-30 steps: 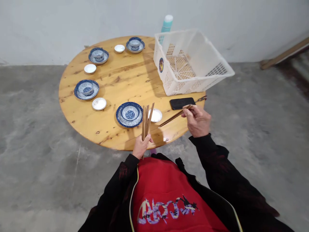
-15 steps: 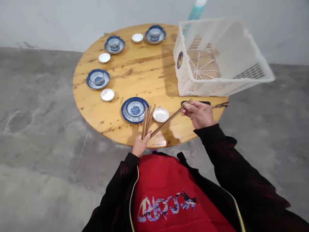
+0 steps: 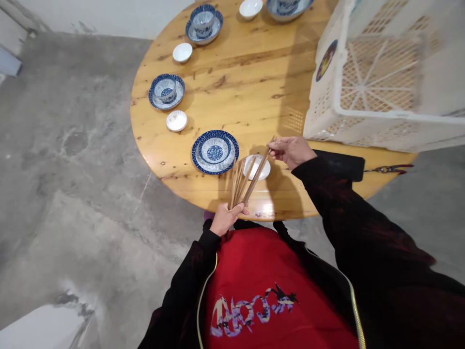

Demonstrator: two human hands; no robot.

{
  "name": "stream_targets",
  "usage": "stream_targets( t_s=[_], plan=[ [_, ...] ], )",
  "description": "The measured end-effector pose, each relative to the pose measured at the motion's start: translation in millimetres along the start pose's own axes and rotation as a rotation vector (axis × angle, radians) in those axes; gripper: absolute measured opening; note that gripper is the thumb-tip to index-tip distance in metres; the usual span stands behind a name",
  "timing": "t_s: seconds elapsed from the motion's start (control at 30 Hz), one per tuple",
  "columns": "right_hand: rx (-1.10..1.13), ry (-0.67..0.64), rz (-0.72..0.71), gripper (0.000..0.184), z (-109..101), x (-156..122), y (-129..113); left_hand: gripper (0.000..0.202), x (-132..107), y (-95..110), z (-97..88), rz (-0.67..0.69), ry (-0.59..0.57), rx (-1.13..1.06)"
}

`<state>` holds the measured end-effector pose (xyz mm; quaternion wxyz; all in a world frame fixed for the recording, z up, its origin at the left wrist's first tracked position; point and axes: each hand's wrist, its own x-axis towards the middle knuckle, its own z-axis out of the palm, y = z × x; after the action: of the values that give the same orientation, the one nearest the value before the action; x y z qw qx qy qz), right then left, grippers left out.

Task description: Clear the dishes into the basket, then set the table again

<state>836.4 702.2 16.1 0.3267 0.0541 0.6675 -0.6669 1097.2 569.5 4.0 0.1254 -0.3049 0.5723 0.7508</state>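
We saw a round wooden table (image 3: 254,87) on a grey concrete floor (image 3: 72,169). Along its left side stood blue-patterned plates, each bearing a bowl: the near plate (image 3: 215,151), the middle plate (image 3: 166,90) and the far plate (image 3: 203,24). Small white dishes (image 3: 177,120) sat between them. A white plastic basket (image 3: 381,121) stood on the right, with a red-handled tool (image 3: 390,169) lying near it at the table's edge.

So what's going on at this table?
A person stands at a round wooden table. The left hand grips a bundle of brown wooden chopsticks. The right hand pinches the top of a pair of chopsticks slanting over a small white saucer, beside a blue-patterned plate. A white plastic basket sits to the right.
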Motion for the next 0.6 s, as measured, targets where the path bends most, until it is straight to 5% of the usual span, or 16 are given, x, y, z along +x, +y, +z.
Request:
stream_targets(
  t_s=[0.23,0.6],
  plan=[
    [-0.045,-0.046,0.11,0.031,11.5,35.7,-11.4,0.047,16.6,-3.7,23.5,-0.02,0.075,-0.148],
    [-0.07,-0.036,0.14,0.033,9.3,59.0,-0.4,0.044,32.1,-7.4,32.1,-0.018,0.23,-0.209]
  ],
)
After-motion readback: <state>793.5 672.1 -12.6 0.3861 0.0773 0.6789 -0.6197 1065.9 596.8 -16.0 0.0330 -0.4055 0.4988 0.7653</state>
